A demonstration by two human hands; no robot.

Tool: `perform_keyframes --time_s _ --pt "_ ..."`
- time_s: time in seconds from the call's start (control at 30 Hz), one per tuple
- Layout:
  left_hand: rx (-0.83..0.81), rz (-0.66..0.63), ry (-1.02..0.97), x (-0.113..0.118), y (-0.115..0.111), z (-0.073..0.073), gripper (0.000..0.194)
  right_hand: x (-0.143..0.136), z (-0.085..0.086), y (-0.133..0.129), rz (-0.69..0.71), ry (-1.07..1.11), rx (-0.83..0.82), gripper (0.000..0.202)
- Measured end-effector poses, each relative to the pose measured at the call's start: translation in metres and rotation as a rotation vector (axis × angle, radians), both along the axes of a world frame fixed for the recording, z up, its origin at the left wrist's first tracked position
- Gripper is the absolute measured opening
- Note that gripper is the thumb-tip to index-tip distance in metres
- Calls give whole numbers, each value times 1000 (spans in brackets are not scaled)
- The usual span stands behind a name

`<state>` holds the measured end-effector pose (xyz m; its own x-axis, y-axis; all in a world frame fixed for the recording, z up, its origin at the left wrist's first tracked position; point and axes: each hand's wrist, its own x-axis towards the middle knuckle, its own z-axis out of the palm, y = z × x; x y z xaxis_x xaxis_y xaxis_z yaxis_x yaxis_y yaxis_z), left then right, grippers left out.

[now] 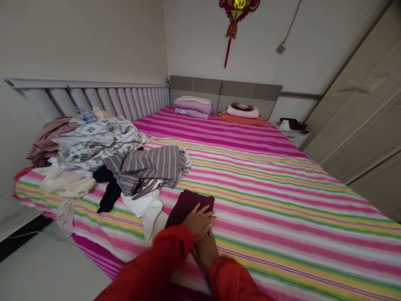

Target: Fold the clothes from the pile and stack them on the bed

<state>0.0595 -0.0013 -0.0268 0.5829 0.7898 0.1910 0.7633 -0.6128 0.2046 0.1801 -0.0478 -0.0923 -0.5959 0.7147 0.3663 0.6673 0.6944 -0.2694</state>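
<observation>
A folded maroon garment (186,205) lies on the striped bedsheet (282,200) near the bed's front edge. My left hand (199,221) rests flat on its right part, fingers stretched out and slightly apart. Just below it, my right hand (207,253) is at the garment's near right corner. Its fingers are mostly hidden by the left hand, so whether they grip the cloth cannot be made out. White clothing (144,205) lies to the left of the garment, with a grey striped garment (153,165) beyond it.
A loose clothes heap (100,138) fills the bed's left side beside a white radiator (125,98). Folded lilac bedding (193,106) and a pillow stack (242,113) sit by the headboard (200,87). A nightstand (294,136) and a wardrobe (360,104) stand on the right.
</observation>
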Motion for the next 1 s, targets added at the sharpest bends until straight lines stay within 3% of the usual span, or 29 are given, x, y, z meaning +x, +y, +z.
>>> perform_keyframes --time_s 0.13,0.33,0.47,0.63,0.73,0.8,0.87,1.0 --pt "-43 -69 58 7 37 -10 42 10 6 3 39 0 -11 55" --pt "2 42 30 7 65 -14 43 14 13 5 84 -44 -50 62" --pt "31 211 27 7 73 -13 44 20 14 2 124 -51 -79 65" --pt "57 554 6 -8 81 -3 43 39 18 -10 174 -32 -144 65" --pt "97 729 -30 -18 70 4 49 45 31 -12 133 49 -206 45" --pt "170 785 -65 -20 52 0 50 40 47 -7 41 157 -201 39" --pt "246 784 -72 -18 29 -13 50 28 65 3 -3 239 -174 40" --pt "271 926 -61 -11 -12 -50 59 -12 89 29 136 155 -208 44"
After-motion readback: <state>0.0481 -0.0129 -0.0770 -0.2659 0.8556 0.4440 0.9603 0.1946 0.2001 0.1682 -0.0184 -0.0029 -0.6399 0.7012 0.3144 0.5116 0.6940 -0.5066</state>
